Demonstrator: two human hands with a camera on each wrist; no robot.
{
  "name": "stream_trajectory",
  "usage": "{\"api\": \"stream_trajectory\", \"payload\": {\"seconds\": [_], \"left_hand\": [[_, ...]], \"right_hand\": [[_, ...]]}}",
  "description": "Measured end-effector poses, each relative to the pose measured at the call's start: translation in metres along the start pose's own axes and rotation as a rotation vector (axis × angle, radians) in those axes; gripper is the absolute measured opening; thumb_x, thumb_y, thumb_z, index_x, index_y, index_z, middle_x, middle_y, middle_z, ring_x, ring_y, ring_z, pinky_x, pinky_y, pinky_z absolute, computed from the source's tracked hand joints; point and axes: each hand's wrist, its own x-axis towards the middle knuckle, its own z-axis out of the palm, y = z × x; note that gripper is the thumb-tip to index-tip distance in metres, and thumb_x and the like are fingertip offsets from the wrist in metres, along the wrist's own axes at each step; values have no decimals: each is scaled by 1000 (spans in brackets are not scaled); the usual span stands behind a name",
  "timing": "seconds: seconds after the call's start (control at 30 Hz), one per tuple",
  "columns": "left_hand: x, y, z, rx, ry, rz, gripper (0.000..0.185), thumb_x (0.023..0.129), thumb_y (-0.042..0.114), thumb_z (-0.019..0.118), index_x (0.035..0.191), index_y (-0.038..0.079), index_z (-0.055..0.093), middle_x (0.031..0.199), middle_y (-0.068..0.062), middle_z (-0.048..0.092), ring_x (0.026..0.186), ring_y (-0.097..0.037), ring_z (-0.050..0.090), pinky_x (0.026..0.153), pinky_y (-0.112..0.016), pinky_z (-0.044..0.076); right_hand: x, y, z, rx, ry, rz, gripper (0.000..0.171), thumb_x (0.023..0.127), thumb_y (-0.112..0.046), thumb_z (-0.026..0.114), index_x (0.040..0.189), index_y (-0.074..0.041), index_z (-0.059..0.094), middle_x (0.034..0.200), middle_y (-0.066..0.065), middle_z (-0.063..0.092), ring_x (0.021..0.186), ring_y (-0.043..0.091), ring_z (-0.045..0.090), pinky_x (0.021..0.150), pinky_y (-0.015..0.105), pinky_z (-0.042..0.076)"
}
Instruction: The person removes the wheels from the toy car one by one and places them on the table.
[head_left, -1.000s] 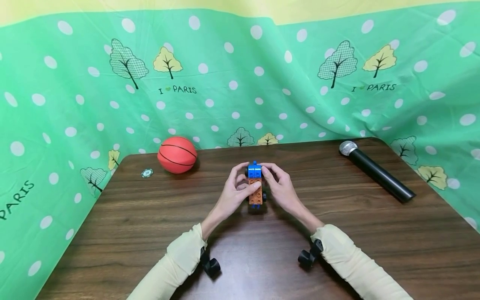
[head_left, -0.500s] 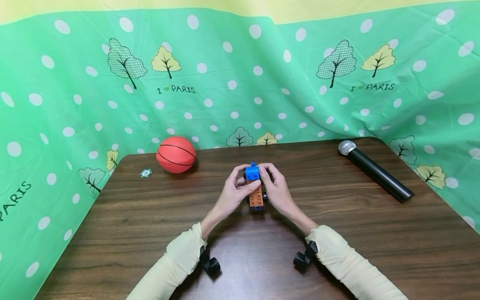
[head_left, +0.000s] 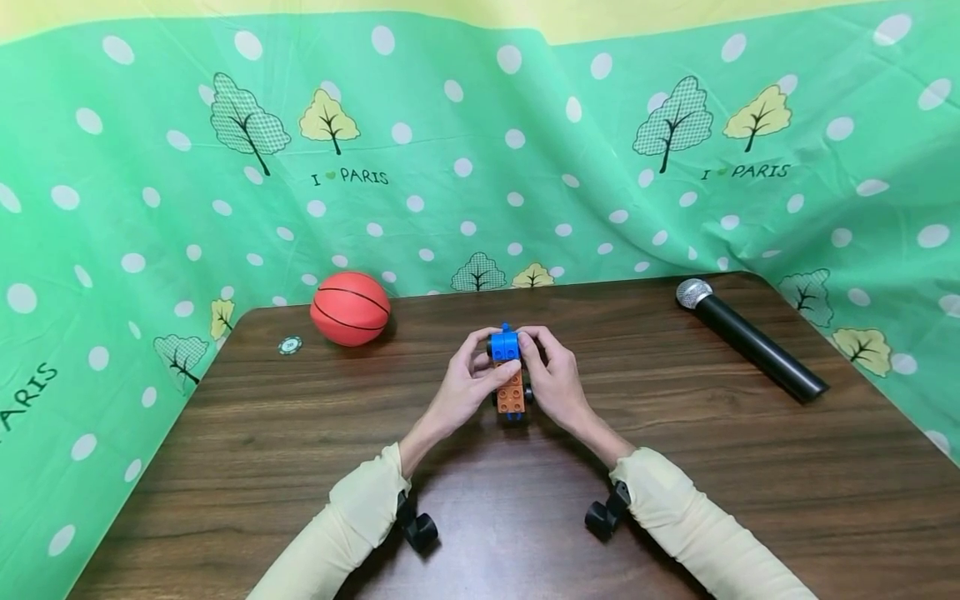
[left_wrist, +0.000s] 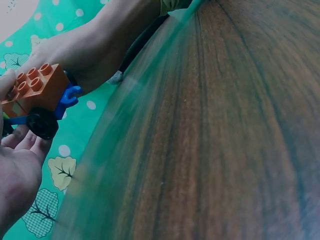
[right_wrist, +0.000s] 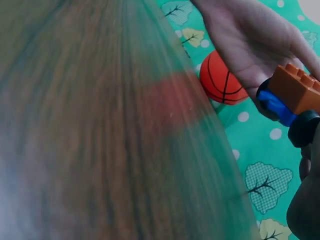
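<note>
A small toy car built of bricks (head_left: 511,372), with a blue block on an orange brick, a blue base and black wheels, is held above the middle of the brown table (head_left: 300,450). My left hand (head_left: 475,385) grips its left side, thumb on the orange brick (left_wrist: 35,90). My right hand (head_left: 552,377) grips the right side, with fingers curled over the blue block (head_left: 505,345). In the right wrist view the orange brick (right_wrist: 300,90) and a black wheel (right_wrist: 305,129) show at the right edge.
An orange toy basketball (head_left: 350,307) lies at the table's back left, with a small round token (head_left: 289,344) beside it. A black microphone (head_left: 750,342) lies at the back right. Green patterned cloth (head_left: 480,167) hangs behind and around the table.
Both hands have shifted slightly on the toy car; the right fingers closed further over the blue block. The view drifted a little; other objects stay put.
</note>
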Motion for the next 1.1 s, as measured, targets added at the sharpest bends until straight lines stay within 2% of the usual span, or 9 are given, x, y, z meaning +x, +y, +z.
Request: {"api": "stream_trajectory", "payload": {"seconds": [0.17, 0.43, 0.87, 1.1], "left_hand": [[2, 2, -2, 24, -22, 3, 51, 100, 4, 67, 145, 3, 44, 110, -24, 71, 95, -16, 69, 82, -31, 57], [0, 0, -2, 22, -20, -11, 50, 100, 5, 66, 145, 2, 44, 108, -23, 72, 92, -15, 69, 81, -30, 57], [-1, -3, -4, 28, -24, -30, 50, 100, 6, 67, 145, 2, 44, 108, -22, 72, 93, -13, 69, 81, -28, 56], [-1, -2, -5, 37, -20, -37, 50, 99, 3, 67, 144, 2, 45, 105, -21, 72, 90, -13, 69, 80, -28, 56]], "right_hand": [[2, 6, 0, -111, 32, -126, 13, 105, 0, 55, 110, 2, 67, 91, 13, 70, 76, 17, 61, 67, 25, 49], [5, 11, -3, -228, 21, -272, 8, 102, 2, 57, 107, 2, 64, 79, 9, 62, 67, 16, 55, 58, 29, 45], [8, 14, -7, -350, -18, -350, 7, 99, 2, 61, 105, 2, 64, 79, 10, 63, 64, 19, 54, 54, 34, 46], [10, 13, -7, -388, -34, -390, 6, 98, 2, 61, 104, 2, 64, 83, 12, 64, 68, 23, 57, 56, 38, 50]]}}
